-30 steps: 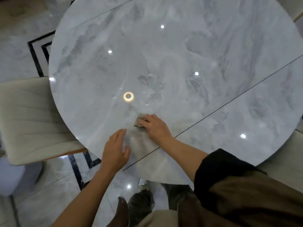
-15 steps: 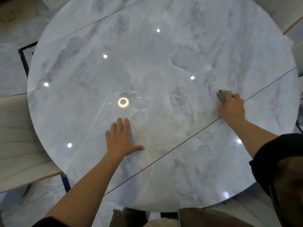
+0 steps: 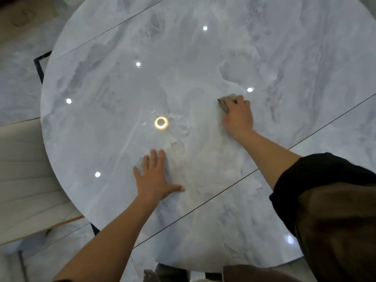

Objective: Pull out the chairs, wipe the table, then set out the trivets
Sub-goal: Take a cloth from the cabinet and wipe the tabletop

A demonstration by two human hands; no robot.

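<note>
**Table** [image 3: 101, 139]. We record a round top with a glossy grey marble pattern that fills most of the view. Two thin dark seams cross it slantwise, one near the far edge and one running from the near edge up toward the right. Small white light spots and one ring-shaped glare [image 3: 161, 123] reflect in the surface.

**Left hand** [image 3: 154, 180]. We note it palm-down on the table, on the near side of the ring-shaped glare. The fingers are straight and slightly spread, and the thumb points out to the right. It holds nothing, and the forearm is bare.

**Right hand** [image 3: 238, 117]. We find it right of the table's middle with the knuckles up. The fingers curl over a cloth and press it against the top.

**Cloth** [image 3: 223, 104]. We list a small brownish-grey wad, mostly hidden under the right hand. Only its left and far edges show past the fingers. It touches the table and lies well apart from the left hand.

**Sleeve** [image 3: 317, 176]. We enter it as black and pushed up above the right forearm, with a brown garment below it.

**Chair** [image 3: 24, 169]. We log cream ribbed upholstery with a wood-coloured rim, at the table's left side. The table edge overlaps it in the view. We cannot tell how much gap lies between them.

**Floor** [image 3: 18, 82]. We note pale marbled tiles with a dark inlaid line.
</note>
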